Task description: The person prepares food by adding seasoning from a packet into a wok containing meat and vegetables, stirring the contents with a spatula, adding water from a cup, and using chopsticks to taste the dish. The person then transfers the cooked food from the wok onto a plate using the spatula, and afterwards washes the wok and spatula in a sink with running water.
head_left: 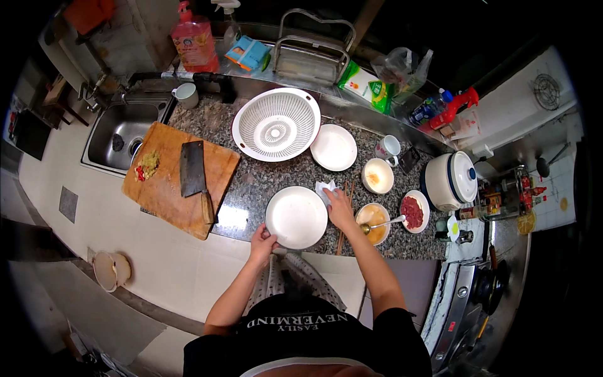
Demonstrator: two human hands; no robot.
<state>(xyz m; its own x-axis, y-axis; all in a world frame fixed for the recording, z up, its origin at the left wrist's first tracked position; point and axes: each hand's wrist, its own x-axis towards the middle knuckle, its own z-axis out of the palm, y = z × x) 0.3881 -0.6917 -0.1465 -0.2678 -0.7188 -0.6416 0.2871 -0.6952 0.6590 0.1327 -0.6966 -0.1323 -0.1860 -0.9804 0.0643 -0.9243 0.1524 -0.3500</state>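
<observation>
My left hand (261, 246) grips the near left rim of an empty white plate (296, 217), which is by the counter's front edge. To the right of this plate, my right hand (340, 210) has its fingers on a crumpled white tissue (323, 189). A pair of wooden chopsticks (340, 244) passes partly under the right hand and wrist. Just right of that wrist, a bowl of yellowish liquid (379, 234) holds a metal spoon (394, 220). A bowl of raw red meat (412, 213) and a bowl with a little pale powder (378, 176) are close by.
A cleaver (193, 169) and chopped garlic and chili (146, 165) lie on a wooden cutting board (225, 174) at left. Behind are a white colander (277, 94) and another white plate (333, 147). The sink (139, 113) is far left; a rice cooker (440, 182) and stove (461, 292) stand right.
</observation>
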